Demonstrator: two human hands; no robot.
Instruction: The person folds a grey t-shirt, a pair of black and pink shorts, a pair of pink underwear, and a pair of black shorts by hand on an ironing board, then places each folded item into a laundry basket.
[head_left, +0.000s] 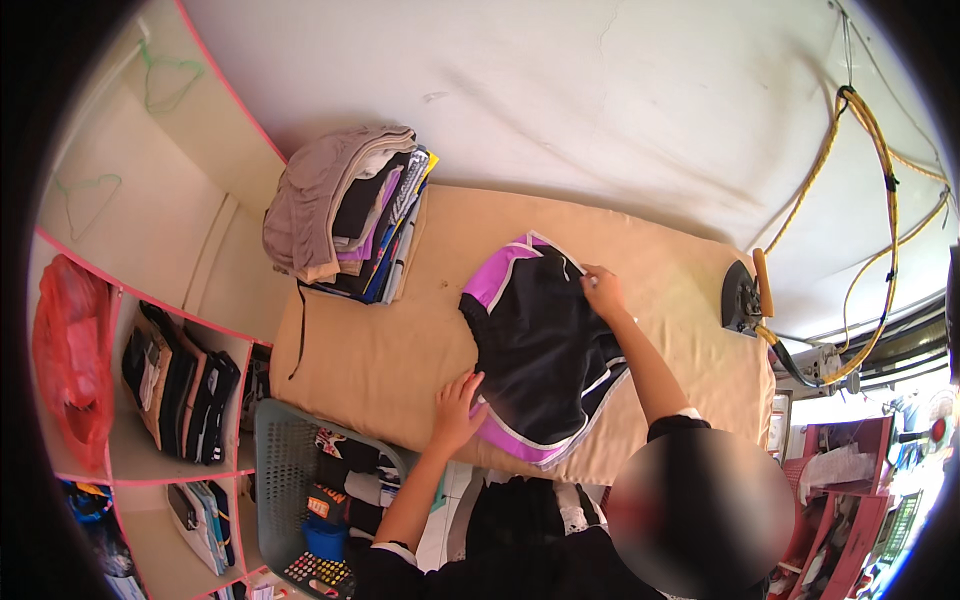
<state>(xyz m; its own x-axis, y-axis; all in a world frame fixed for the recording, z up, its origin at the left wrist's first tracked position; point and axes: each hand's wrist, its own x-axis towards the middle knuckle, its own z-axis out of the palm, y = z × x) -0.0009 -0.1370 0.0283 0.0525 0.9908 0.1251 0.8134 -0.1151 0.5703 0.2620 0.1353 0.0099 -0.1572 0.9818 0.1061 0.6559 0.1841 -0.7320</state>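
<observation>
A pair of black shorts (532, 337) with purple side panels and white piping lies spread on the tan cloth-covered ironing table (375, 360). Its gathered waistband faces left. My right hand (602, 292) pinches the white-edged leg hem at the upper right of the garment. At the lower waistband corner rests my left hand (459, 409), fingertips touching the fabric; whether it grips the cloth cannot be made out. A dark iron (739, 298) with a wooden-coloured handle stands at the table's right end, apart from both hands.
A tall stack of folded clothes (345, 217) sits at the table's back left. Below it is a grey-green plastic basket (277, 480) of garments. Pink-edged shelves (180, 476) line the left. A yellow hose (892, 247) hangs by the iron. A red cabinet (844, 517) stands lower right.
</observation>
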